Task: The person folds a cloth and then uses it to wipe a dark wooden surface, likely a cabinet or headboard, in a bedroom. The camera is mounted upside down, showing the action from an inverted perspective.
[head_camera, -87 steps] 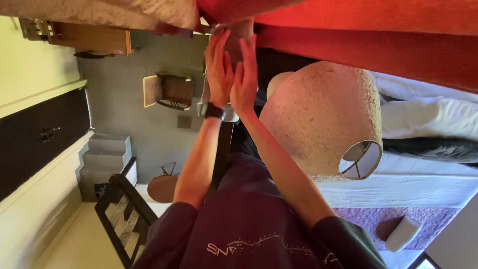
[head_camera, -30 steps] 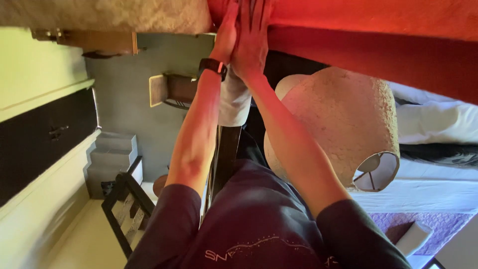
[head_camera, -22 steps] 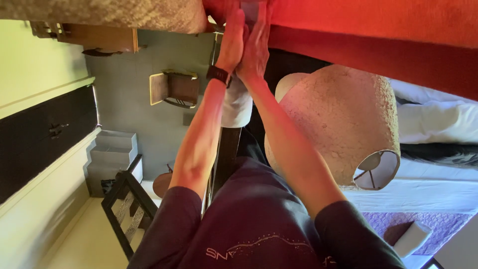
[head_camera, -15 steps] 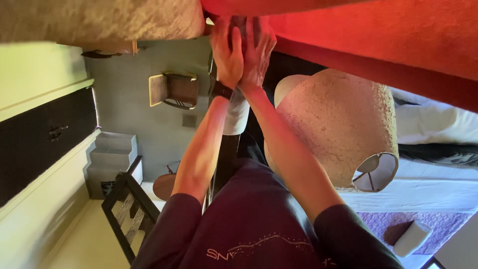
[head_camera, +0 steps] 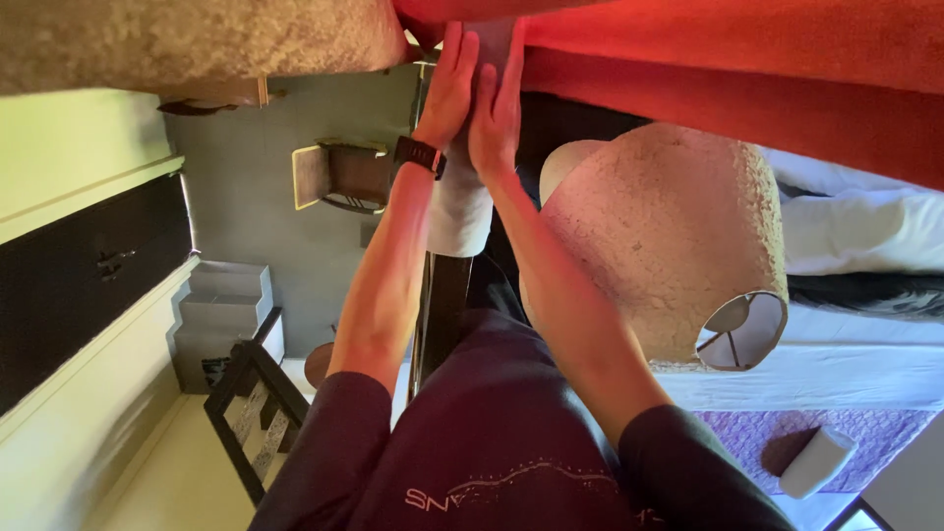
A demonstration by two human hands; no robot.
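Observation:
The whole view is upside down. Both my arms reach from my dark maroon shirt [head_camera: 511, 442] up to the top edge of the picture. My left hand [head_camera: 450, 84], with a black watch [head_camera: 420, 155] on its wrist, lies flat with straight fingers against a red fabric surface [head_camera: 728, 59]. My right hand [head_camera: 495, 108] lies flat right beside it, touching it. The fingertips reach a pale strip [head_camera: 492, 29] between the red folds. Neither hand grips anything that I can see. A white cylinder [head_camera: 460, 211] shows behind the wrists.
A big rough beige lampshade [head_camera: 669, 236] hangs close to my right forearm. Beyond it are a bed with white linen [head_camera: 855, 231], a purple mat [head_camera: 767, 433] and a small white roll [head_camera: 816, 462]. On the left are a black chair [head_camera: 251, 413], a dark cabinet [head_camera: 88, 275] and white steps [head_camera: 221, 305].
My hands have stayed together on the red fabric and shifted a little along it. The fingers, slightly bent half a second ago, now lie straight. The view has swayed.

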